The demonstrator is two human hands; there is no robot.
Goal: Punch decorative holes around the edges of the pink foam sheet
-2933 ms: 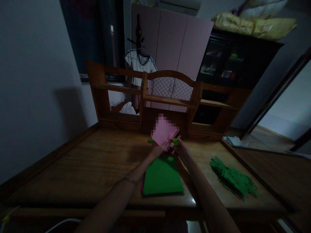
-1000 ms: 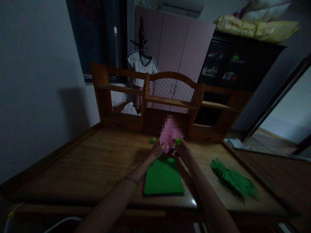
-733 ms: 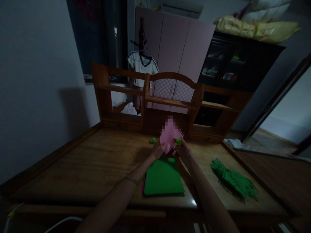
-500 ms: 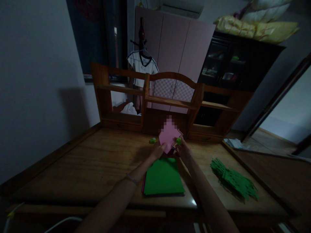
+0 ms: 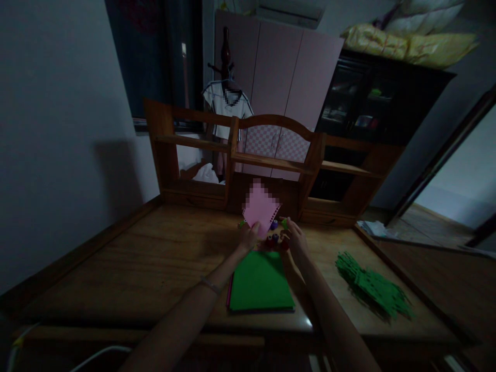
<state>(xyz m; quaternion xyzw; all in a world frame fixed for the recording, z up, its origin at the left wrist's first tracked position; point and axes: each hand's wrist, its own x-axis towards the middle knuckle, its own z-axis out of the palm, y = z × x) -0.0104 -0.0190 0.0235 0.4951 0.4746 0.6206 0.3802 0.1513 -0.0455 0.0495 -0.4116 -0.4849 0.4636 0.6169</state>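
Observation:
My left hand (image 5: 249, 236) pinches the lower corner of a pink paper sheet (image 5: 259, 209) and holds it up over the back of the wooden desk (image 5: 135, 258). The sheet's right edge shows a row of small punched notches. My right hand (image 5: 296, 241) is just right of the sheet, fingers closed on a small green punch (image 5: 284, 223). Between my hands, small purple and red punches (image 5: 274, 231) lie on the desk. Another small green punch (image 5: 242, 223) peeks out left of the sheet.
A stack of green paper (image 5: 259, 281) lies near the desk's front edge, under my forearms. A heap of green cut pieces (image 5: 370, 287) sits at the right. A wooden shelf unit (image 5: 271, 160) stands along the desk's back. The room is dim.
The pink sheet has shifted left and away from the green punch, which was against its right edge. My right hand has drawn slightly right and down.

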